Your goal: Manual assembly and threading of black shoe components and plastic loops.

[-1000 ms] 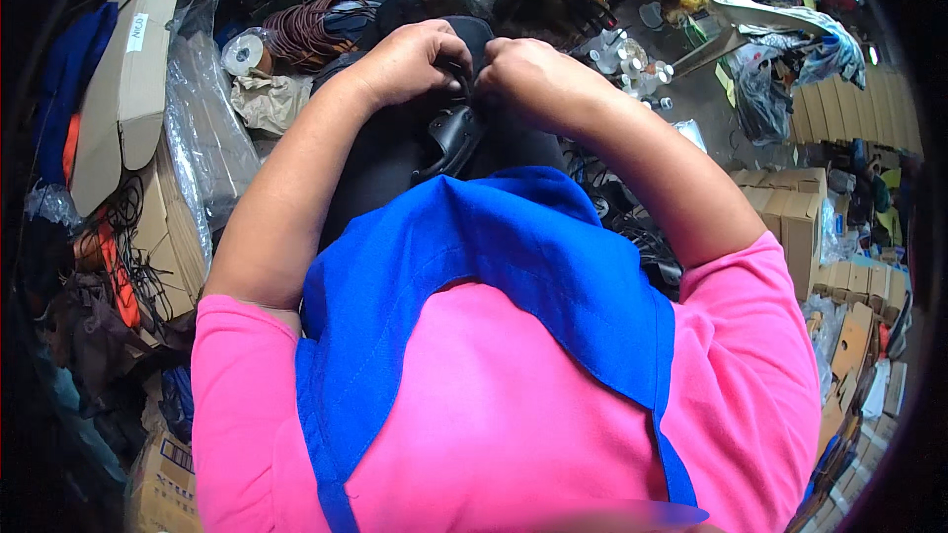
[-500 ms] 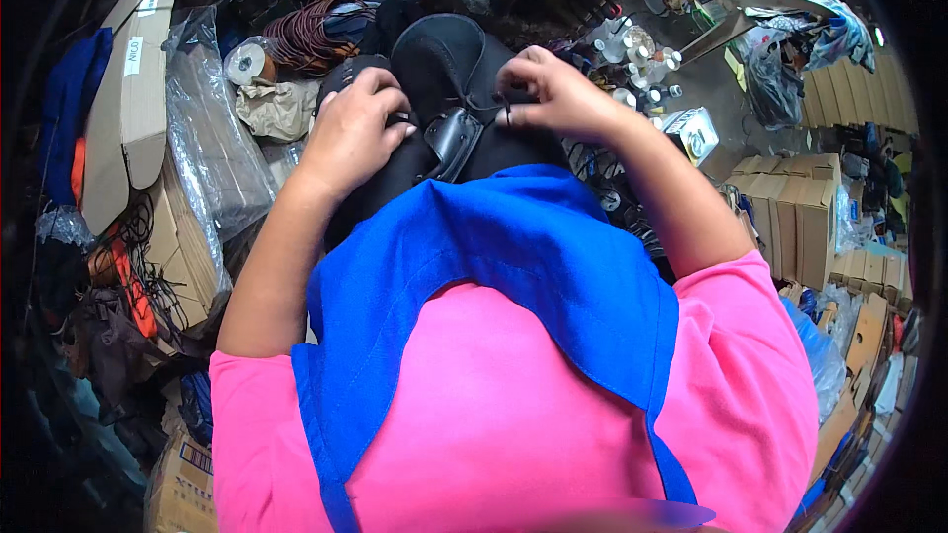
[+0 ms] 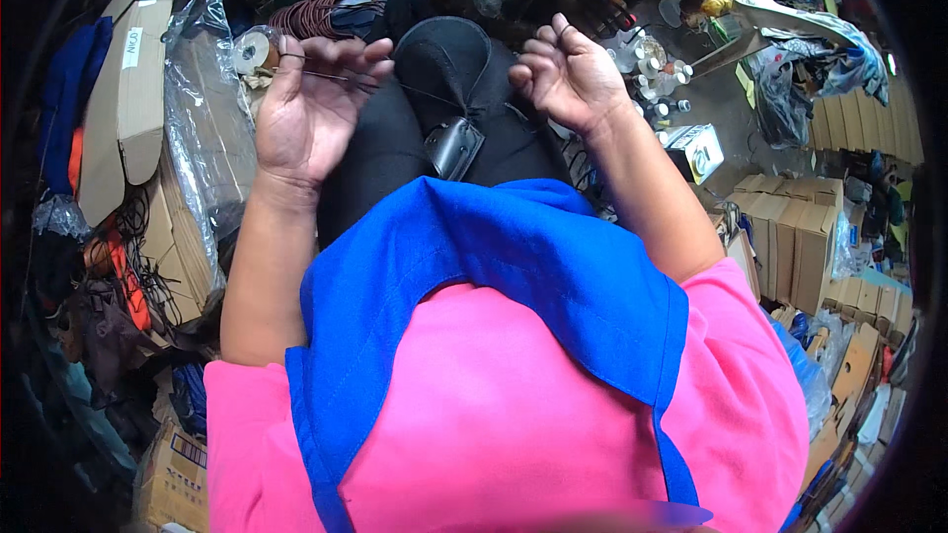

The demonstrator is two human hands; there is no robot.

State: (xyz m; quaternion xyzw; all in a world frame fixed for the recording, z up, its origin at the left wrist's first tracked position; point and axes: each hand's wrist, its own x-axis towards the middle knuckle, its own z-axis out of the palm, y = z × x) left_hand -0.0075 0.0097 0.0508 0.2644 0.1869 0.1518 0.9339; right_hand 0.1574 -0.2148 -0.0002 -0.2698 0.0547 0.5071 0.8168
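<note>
Between my knees stands a black leather piece (image 3: 441, 49) with a rounded upper edge. Below it hangs a smaller, shiny black leather case (image 3: 455, 147). Thin dark thread (image 3: 420, 92) runs out from the leather toward both sides. My left hand (image 3: 314, 111), palm up and raised left of the leather, pinches the thread by thumb and forefinger while the other fingers stretch loosely. My right hand (image 3: 573, 77) is lifted on the other side, fingers curled in and closed round the thread's other end. Whether needles are on the thread is too fine to make out.
A blue apron (image 3: 494, 237) covers my lap. To the left lie cardboard sheets (image 3: 143, 89), clear plastic wrap (image 3: 207, 99), a thread spool (image 3: 255, 51) and coiled brown cord (image 3: 316, 15). Several small bottles (image 3: 652, 74), a white tin (image 3: 694, 152) and cardboard boxes (image 3: 790, 227) stand to the right.
Both hands have moved up and outward, away from the leather, drawing the thread out to either side. My left hand has turned palm up. The leather case has shifted slightly.
</note>
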